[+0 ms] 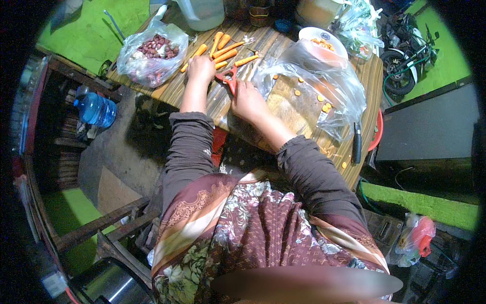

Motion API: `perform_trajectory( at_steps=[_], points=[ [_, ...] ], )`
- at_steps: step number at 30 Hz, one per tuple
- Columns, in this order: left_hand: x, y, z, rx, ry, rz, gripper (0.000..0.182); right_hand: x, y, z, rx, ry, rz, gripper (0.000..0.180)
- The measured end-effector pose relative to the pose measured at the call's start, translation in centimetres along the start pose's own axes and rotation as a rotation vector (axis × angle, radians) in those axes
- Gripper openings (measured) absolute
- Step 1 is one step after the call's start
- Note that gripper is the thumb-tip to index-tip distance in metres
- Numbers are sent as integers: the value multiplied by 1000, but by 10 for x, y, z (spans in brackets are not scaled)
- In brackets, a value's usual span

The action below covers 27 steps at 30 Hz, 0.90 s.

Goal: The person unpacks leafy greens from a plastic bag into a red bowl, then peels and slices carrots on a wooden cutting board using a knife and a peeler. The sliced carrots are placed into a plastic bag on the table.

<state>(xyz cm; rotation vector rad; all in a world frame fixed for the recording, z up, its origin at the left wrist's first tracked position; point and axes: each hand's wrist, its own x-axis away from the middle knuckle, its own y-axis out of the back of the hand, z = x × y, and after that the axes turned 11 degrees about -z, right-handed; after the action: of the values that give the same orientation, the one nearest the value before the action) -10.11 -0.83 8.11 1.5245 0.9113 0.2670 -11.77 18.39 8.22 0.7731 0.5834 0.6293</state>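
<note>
My left hand (201,69) reaches over peeled carrots (224,54) lying at the far side of the wooden-patterned table (172,91). One carrot (199,49) passes beside or beneath its fingers; the fingertips are hidden, so whether they grip it is unclear. In my right hand (248,100) is the handle of a red peeler (229,77), its head pointing away from me, close to the nearest carrots. To the right of that hand lies a worn cutting board (284,98), partly covered by a clear plastic bag (338,89). Several carrot slices (297,92) are scattered around there.
A plastic bag of shallots (157,47) sits at left. A white bowl with diced carrot (322,45) stands at far right, partly behind the plastic. A black-handled knife (356,142) lies by the right edge. A clear plastic container (203,15) stands at the back.
</note>
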Motion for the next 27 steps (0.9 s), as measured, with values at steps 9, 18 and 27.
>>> perform_trajectory(
  at_steps=[9,18,27],
  points=[
    [12,20,9,431,121,-71,25,74,75,-44,-926,-361,278,51],
    [22,-1,3,106,-163,9,24,143,127,-82,-971,-528,216,53],
    [73,29,-7,634,28,-253,21,169,144,-100,-1044,-534,97,53]
  ],
)
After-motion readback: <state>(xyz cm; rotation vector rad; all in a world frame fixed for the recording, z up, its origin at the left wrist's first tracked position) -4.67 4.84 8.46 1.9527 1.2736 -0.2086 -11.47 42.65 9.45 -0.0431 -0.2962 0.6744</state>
